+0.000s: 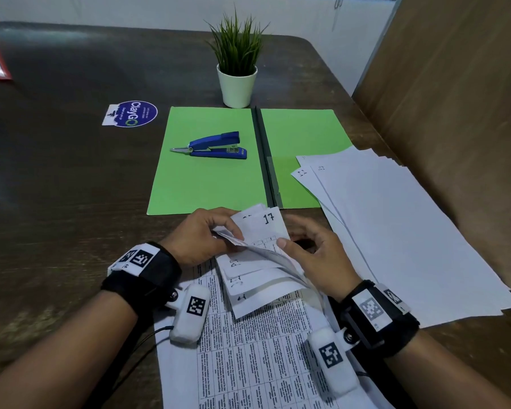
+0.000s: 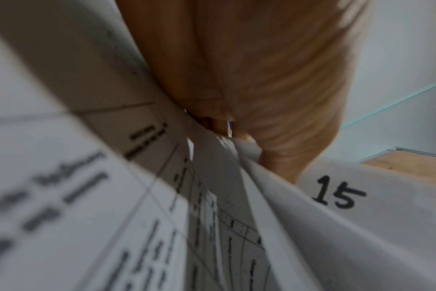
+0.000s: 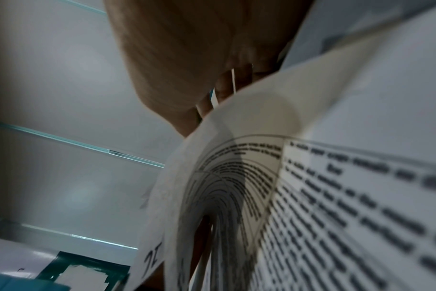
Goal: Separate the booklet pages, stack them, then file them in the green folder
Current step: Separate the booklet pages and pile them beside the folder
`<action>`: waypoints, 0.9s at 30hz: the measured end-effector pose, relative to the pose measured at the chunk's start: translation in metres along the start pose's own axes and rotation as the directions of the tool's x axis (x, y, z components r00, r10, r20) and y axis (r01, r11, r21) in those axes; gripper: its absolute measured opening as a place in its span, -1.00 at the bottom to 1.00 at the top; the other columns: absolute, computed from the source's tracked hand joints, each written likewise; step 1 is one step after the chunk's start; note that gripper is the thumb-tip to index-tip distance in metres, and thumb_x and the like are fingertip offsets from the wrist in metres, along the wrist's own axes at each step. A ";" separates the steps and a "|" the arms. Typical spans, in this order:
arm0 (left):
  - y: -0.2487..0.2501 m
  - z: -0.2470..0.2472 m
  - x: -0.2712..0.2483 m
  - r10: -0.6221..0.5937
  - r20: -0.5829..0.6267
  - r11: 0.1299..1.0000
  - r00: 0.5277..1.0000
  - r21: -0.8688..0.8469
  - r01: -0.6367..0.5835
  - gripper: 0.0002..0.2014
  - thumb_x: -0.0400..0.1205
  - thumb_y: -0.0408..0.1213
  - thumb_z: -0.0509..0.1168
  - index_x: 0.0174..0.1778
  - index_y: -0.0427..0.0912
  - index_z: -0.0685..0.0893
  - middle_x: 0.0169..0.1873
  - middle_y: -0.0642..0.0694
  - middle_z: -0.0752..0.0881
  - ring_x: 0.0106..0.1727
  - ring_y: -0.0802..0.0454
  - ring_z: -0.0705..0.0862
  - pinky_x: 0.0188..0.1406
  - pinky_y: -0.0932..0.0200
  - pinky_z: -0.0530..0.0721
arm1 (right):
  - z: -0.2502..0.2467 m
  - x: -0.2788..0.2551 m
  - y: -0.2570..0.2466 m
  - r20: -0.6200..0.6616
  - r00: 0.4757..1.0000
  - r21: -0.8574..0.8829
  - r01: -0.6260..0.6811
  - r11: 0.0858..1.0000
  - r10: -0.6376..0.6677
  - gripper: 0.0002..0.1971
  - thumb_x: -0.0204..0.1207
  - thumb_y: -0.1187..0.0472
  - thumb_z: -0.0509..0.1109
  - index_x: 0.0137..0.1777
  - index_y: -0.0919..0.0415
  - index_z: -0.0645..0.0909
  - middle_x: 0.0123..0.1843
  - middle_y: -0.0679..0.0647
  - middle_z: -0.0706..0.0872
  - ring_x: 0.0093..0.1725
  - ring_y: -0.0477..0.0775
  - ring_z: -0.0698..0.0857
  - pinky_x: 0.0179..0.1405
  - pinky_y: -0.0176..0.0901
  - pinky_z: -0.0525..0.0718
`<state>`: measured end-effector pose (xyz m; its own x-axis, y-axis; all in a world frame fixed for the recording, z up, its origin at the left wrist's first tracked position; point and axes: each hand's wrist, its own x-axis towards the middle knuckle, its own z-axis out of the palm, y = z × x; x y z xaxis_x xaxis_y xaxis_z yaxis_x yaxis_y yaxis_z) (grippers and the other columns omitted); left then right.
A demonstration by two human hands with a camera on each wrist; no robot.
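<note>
The folded-back corner of a stapled white paper booklet (image 1: 257, 255), printed with tables of small text, is pinched between the curled thumb and fingers of the left hand (image 1: 201, 234); the topmost turned leaf bears a handwritten 17, and in the left wrist view a leaf marked 15 is seen beside the thumb. The same bundle of curled leaves is held at its 3 o'clock edge by the right hand (image 1: 316, 258), the thumb laid on top and the fingers bent beneath the sheets. The rest of the booklet is spread flat on the dark brown wooden table (image 1: 56, 187), reaching toward 6 o'clock between the two forearms.

At 12 o'clock from the hands, just beyond the fingertips, a bright green cardboard folder (image 1: 207, 184) is laid open, a dark binding strip running down its middle. A blue metal stapler (image 1: 216, 145) is rested on the folder's left leaf. At 2 o'clock, a loose fanned pile of separated white sheets (image 1: 401, 231) is spread, its far corner overlapping the folder's right leaf. Behind the folder, a small green artificial plant in a white pot (image 1: 237, 63) is stood. At 11 o'clock, a round blue sticker (image 1: 135, 113) is seen on the table.
</note>
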<state>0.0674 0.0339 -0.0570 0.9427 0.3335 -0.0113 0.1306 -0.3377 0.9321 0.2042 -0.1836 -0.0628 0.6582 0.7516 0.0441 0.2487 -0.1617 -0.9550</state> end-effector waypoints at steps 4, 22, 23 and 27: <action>-0.004 0.001 0.002 0.002 -0.013 1.000 1.000 0.005 -0.002 -0.76 0.41 -0.47 0.65 -0.30 -0.01 0.83 0.00 0.10 0.83 0.04 0.16 0.79 0.11 0.16 0.70 | 0.004 0.002 0.007 -0.043 0.999 0.029 0.024 0.999 -0.023 -0.87 0.45 0.27 0.61 -0.06 0.04 0.84 0.03 -0.09 0.85 0.07 -0.02 0.80 0.17 0.20 0.73; -0.006 0.002 0.003 0.029 -0.010 0.999 1.000 -0.045 -0.029 -0.56 0.38 -0.61 0.61 -0.38 0.15 0.86 0.06 0.31 0.81 0.06 0.21 0.80 0.09 0.30 0.74 | 0.003 -0.003 -0.009 0.101 0.993 -0.056 -0.052 0.997 0.057 -0.43 0.38 -0.18 0.48 0.38 -0.01 0.68 0.31 -0.23 0.72 0.25 -0.44 0.65 0.24 -0.49 0.56; -0.005 0.002 0.002 0.022 -0.010 0.998 1.000 -0.051 -0.022 -0.58 0.38 -0.62 0.61 -0.38 0.12 0.86 0.05 0.32 0.81 0.06 0.22 0.80 0.09 0.30 0.74 | 0.003 -0.003 -0.009 0.104 0.993 -0.057 -0.049 0.997 0.054 -0.44 0.39 -0.17 0.49 0.37 0.01 0.69 0.32 -0.21 0.72 0.25 -0.44 0.65 0.21 -0.52 0.56; -0.008 0.002 0.004 0.005 -0.038 0.999 0.999 -0.043 -0.007 -0.72 0.37 -0.58 0.63 -0.30 -0.06 0.83 0.09 0.14 0.84 0.11 0.04 0.82 0.15 0.08 0.78 | 0.002 -0.003 -0.006 0.098 0.993 -0.078 -0.060 0.995 0.067 -0.46 0.34 -0.25 0.50 0.31 -0.09 0.72 0.28 -0.23 0.73 0.24 -0.40 0.67 0.25 -0.34 0.60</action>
<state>0.0703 0.0362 -0.0651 0.9309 0.3651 0.0071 0.1111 -0.3017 0.9469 0.1991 -0.1834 -0.0579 0.6006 0.7980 -0.0489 0.2635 -0.2554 -0.9302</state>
